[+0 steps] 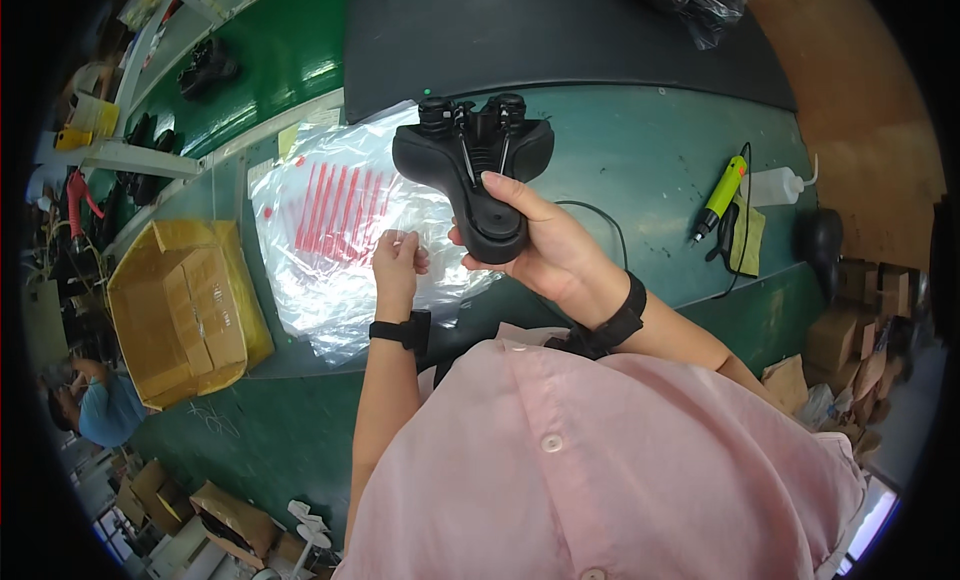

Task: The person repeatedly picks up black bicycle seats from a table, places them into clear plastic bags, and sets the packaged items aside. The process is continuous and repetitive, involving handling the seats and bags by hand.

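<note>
A black bicycle saddle (478, 205) is held underside up over the bench, its metal rails and springs showing at the far end. My right hand (555, 245) grips it by the narrow nose, thumb on the underside. Left of the saddle, my left hand (400, 263) is closed with curled fingers over a stack of clear plastic bags (325, 290). Whether those fingers pinch the film or anything else is hidden. Red stripes mark the bags. The saddle covers part of the stack.
On the right lie a green electric screwdriver (720, 200) with a cable and a white squeeze bottle (775, 187). A yellow-lined carton (190, 315) stands left. Beyond the green bench (620, 150) is a black mat (560, 40). Another person (110, 405) sits far left.
</note>
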Demonstrator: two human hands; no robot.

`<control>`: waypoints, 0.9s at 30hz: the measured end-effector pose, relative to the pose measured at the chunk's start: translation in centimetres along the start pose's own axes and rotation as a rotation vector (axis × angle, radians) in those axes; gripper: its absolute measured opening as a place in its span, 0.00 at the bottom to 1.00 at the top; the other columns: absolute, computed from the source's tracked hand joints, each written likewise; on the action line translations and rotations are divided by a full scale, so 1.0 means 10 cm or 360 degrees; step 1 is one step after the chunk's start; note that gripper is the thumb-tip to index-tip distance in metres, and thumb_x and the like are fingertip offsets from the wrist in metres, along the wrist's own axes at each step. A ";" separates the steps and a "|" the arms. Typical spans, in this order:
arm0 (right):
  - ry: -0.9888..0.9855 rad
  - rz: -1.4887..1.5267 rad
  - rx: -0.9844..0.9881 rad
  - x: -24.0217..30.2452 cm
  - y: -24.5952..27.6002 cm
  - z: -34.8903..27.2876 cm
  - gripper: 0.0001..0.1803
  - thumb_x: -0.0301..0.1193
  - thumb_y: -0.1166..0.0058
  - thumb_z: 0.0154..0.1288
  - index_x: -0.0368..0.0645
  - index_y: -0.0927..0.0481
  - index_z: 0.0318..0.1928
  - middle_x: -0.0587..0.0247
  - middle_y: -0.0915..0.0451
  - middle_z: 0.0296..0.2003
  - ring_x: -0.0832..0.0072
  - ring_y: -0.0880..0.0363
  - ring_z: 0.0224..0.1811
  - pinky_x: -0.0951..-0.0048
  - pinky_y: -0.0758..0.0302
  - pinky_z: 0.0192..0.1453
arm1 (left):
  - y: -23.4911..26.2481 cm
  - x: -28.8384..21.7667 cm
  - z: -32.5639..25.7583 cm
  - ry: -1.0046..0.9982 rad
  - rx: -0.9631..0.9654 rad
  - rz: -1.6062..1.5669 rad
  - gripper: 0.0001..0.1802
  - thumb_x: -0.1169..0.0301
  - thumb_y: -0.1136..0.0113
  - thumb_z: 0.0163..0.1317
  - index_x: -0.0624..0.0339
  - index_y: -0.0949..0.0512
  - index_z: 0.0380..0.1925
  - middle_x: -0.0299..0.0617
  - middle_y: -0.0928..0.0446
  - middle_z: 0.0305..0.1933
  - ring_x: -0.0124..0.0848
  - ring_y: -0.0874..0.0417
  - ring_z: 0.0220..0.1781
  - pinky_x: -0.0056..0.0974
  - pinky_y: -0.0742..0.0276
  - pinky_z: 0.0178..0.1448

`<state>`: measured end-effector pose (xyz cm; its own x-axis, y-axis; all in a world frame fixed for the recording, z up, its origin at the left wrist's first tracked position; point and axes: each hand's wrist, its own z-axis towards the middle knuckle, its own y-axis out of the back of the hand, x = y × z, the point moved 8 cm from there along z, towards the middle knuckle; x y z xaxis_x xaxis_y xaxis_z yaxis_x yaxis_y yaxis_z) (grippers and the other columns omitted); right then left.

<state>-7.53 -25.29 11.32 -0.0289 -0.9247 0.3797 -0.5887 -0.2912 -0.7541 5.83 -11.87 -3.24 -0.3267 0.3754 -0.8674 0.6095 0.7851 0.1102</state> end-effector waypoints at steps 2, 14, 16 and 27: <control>0.0017 0.0023 -0.0010 0.02 0.03 -0.02 0.21 0.44 0.47 0.67 0.35 0.23 0.45 0.53 0.19 0.36 0.65 0.17 0.39 0.64 0.18 0.37 | 0.00 -0.03 0.01 -0.0101 0.0009 -0.0025 0.07 0.71 0.45 0.65 0.66 0.25 0.35 0.36 0.24 0.25 0.22 0.25 0.24 0.28 0.28 0.30; 0.0029 0.0090 -0.0031 0.05 0.09 -0.12 0.19 0.43 0.46 0.66 0.38 0.22 0.43 0.55 0.19 0.35 0.66 0.18 0.39 0.64 0.19 0.37 | -0.02 -0.13 0.00 -0.0266 0.0029 -0.0142 0.11 0.66 0.49 0.69 0.59 0.27 0.28 0.28 0.34 0.20 0.18 0.36 0.20 0.26 0.40 0.25; 0.0019 0.0101 -0.0043 0.04 0.09 -0.14 0.19 0.43 0.45 0.66 0.38 0.22 0.43 0.56 0.19 0.35 0.65 0.18 0.39 0.63 0.19 0.38 | 0.02 -0.10 0.02 -0.0329 -0.0050 -0.0210 0.14 0.65 0.51 0.70 0.56 0.31 0.25 0.26 0.39 0.18 0.18 0.39 0.19 0.26 0.42 0.24; 0.0076 0.0133 -0.0071 0.04 0.22 -0.21 0.15 0.39 0.45 0.66 0.39 0.22 0.42 0.57 0.20 0.34 0.65 0.19 0.39 0.62 0.20 0.39 | 0.04 -0.05 0.02 -0.0239 -0.0160 -0.0049 0.10 0.66 0.47 0.68 0.60 0.22 0.33 0.25 0.35 0.18 0.15 0.40 0.18 0.26 0.47 0.21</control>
<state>-10.51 -25.79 10.97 -0.1171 -0.9322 0.3424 -0.6180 -0.2015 -0.7599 6.33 -11.85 -2.84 -0.2278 0.2785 -0.9330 0.5234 0.8431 0.1238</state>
